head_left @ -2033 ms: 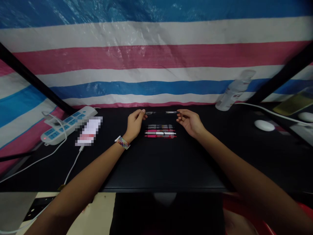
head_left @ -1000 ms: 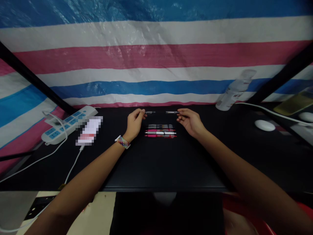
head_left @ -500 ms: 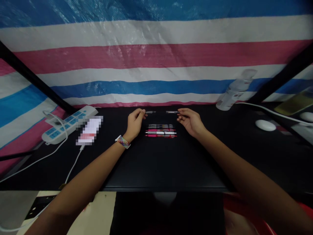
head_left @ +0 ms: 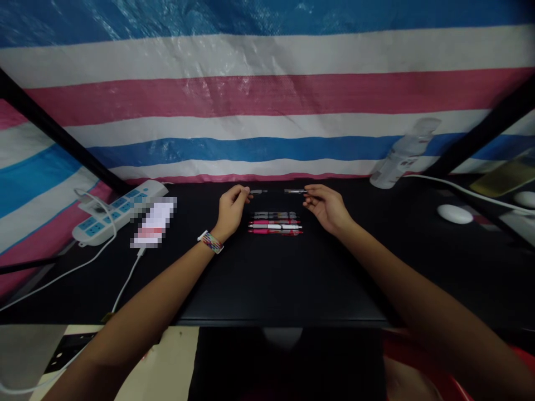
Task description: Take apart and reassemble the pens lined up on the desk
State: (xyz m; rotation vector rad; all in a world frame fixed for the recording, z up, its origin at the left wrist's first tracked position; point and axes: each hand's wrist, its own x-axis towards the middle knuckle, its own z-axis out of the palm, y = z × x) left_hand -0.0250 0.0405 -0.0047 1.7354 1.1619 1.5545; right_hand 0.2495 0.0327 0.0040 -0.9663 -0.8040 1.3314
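Note:
Near the back of the black table, my left hand pinches the left end of a dark pen with a grey part. My right hand has thumb and fingers closed at the right end of a clear, silvery piece. Whether these two are one pen or separate parts is hard to tell, as the middle between them is dark. In front of them several pens lie side by side: dark ones, a white one and red ones.
On the left are a white power strip, a blurred-out phone and a white cable. A clear bottle stands at the back right near a white mouse. Striped sheeting hangs behind the table.

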